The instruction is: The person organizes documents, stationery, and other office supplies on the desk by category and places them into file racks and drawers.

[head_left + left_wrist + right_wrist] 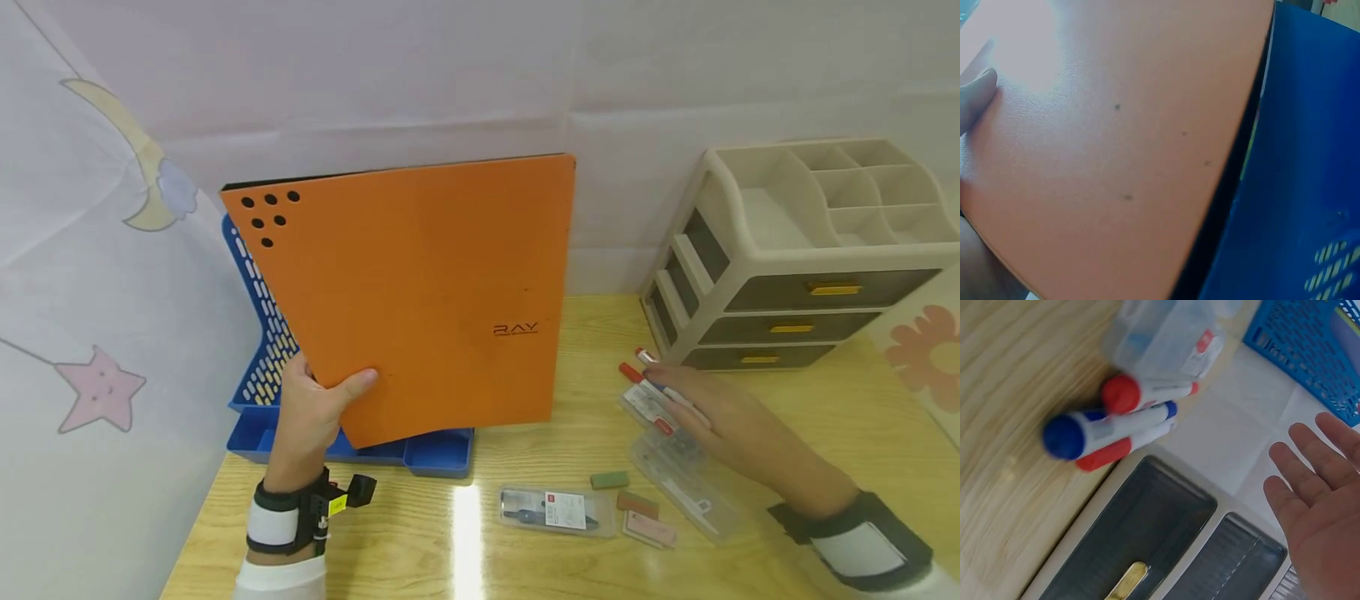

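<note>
My left hand (pixel 309 408) grips the lower left corner of an orange folder (pixel 442 292) marked "RAY", its thumb lying across the front cover. Behind the folder, which covers most of it, stands a blue file rack (pixel 438 454) with perforated sides. In the left wrist view the folder's dark edge runs beside the blue panel (pixel 1310 125). My right hand (pixel 727 425) is above the right part of the table, fingers extended and holding nothing. Several red and blue markers (pixel 1116 428) lie near it; in the right wrist view the fingers (pixel 1313 465) are apart from them.
A cream drawer organizer (pixel 720 267) with dark drawers stands at the back right. On the table lie a clear case (pixel 686 487), a compass set in a plastic box (pixel 558 511), a green eraser (pixel 609 480) and a pink eraser (pixel 649 529). White cloth hangs behind.
</note>
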The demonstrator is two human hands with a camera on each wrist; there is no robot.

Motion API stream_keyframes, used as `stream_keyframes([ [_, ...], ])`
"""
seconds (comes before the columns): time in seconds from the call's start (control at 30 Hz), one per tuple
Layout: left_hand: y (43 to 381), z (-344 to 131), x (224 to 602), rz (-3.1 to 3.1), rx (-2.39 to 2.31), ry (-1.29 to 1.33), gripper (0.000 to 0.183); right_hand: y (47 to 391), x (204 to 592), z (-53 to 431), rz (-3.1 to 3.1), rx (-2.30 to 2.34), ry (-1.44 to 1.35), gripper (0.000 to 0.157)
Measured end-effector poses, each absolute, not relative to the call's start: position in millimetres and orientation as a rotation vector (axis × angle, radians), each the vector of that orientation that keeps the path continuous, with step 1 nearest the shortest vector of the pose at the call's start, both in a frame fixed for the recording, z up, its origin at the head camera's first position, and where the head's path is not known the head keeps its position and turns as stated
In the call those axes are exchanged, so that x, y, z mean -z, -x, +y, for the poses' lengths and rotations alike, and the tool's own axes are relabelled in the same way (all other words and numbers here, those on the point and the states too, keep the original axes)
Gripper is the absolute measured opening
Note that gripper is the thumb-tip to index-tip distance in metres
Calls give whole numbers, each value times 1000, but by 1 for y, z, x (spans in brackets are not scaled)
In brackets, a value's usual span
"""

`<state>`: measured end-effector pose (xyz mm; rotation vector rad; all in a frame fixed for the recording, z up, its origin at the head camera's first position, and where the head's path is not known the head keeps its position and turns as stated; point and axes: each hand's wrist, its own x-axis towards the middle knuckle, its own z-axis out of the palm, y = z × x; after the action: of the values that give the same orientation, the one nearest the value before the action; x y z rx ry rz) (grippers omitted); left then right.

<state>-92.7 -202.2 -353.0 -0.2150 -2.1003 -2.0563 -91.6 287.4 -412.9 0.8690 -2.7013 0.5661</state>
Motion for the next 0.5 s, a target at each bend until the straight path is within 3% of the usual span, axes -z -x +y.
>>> stream_keyframes([
  [0.17, 89, -210, 353, -2120, 2089, 100, 46, 88, 419, 297, -2702, -459, -884, 52],
  [0.5, 88, -227, 357, -1980, 2119, 138, 44, 91, 429, 309, -2562, -311, -980, 49],
])
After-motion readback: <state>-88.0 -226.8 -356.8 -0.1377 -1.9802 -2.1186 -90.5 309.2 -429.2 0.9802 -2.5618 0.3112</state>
